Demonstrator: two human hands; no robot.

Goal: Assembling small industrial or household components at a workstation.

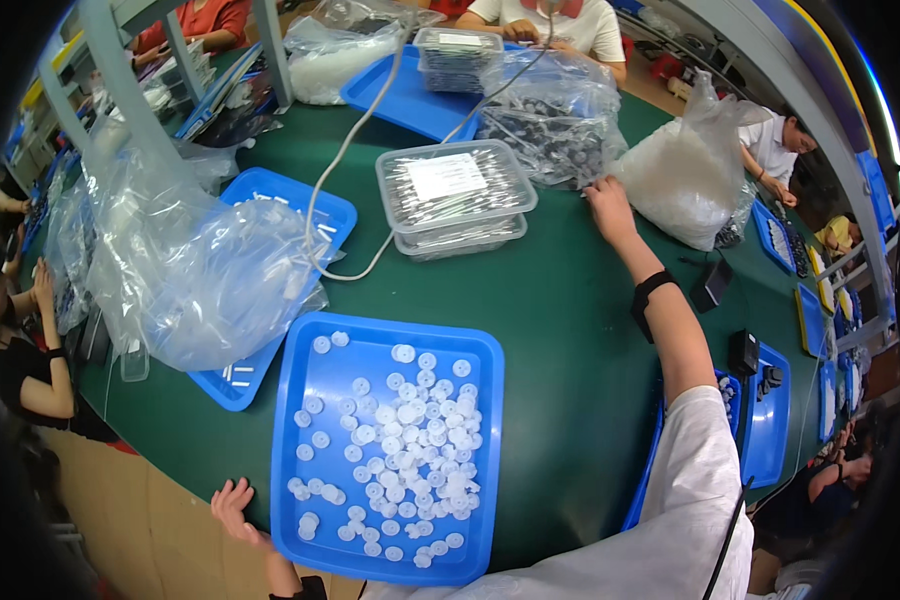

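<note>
In front of me a blue tray (pixel 288 440) holds many small white plastic wheel-like pieces (pixel 410 430), heaped toward its right side. My left hand (pixel 235 508) is beside the tray's lower left edge, fingers apart, holding nothing. My right arm stretches far across the table. At its end my right hand (pixel 608 205) has its fingers closed on the lower edge of a clear plastic bag (pixel 550 120) with dark parts inside. Right of that hand stands a full, cloudy plastic bag (pixel 680 175). Two stacked clear boxes (pixel 455 190) of thin metal rods lie to its left.
A large clear bag (pixel 190 260) covers much of another blue tray (pixel 235 385) with white pieces. A grey cable (pixel 335 165) loops over the table. Grey metal posts (pixel 270 50) rise at the back left. Black boxes (pixel 742 352) lie at right; several people work around the table.
</note>
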